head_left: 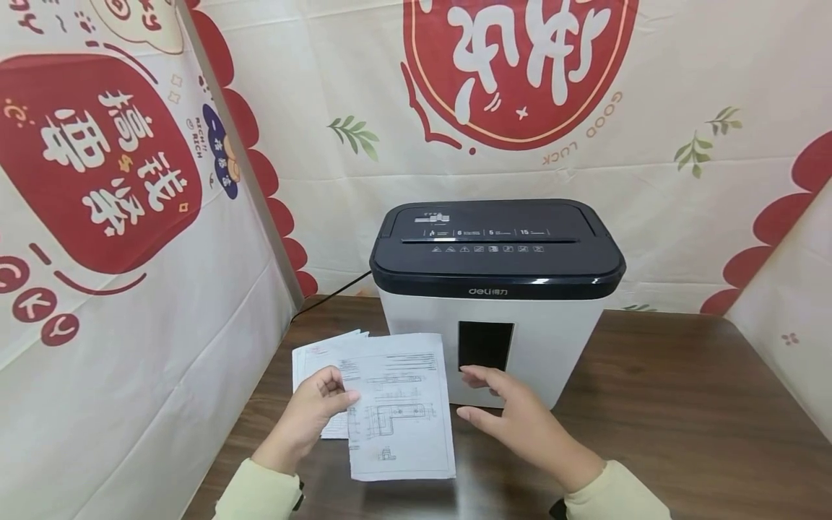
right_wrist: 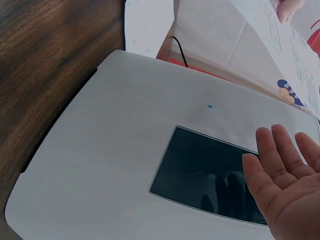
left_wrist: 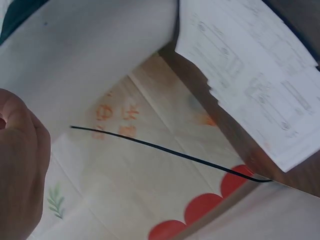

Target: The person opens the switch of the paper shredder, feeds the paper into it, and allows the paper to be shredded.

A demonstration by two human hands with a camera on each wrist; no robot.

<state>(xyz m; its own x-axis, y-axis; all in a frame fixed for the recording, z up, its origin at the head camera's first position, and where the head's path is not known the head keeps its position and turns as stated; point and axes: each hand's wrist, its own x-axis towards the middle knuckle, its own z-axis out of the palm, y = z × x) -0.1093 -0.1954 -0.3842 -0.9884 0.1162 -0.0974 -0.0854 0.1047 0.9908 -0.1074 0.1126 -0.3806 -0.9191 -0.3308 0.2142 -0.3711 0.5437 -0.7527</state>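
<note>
Printed sheet with a technical drawing (head_left: 406, 412), one, held upright above the surface (head_left: 689, 404), before the lower left of the shredder; left hand (head_left: 308, 408), its thumb and curled fingers pinching the sheet at its left edge; right hand (head_left: 520, 419), fingers parted and gently bent, thumb well apart from them, holding nothing, placed to the right of the sheet and before the shredder's dark window (head_left: 485, 343); paper shredder (head_left: 416, 310), marked "deli", white body, black top with a long feed slot (head_left: 487, 240) and a row of pictograms, standing on the surface; stack of printed papers (head_left: 318, 352), edges uneven, lying left of the shredder, partly behind the sheet; black cord (head_left: 334, 291), running left behind the stack; printed cloth backdrop (head_left: 312, 195), cream with red motifs
</note>
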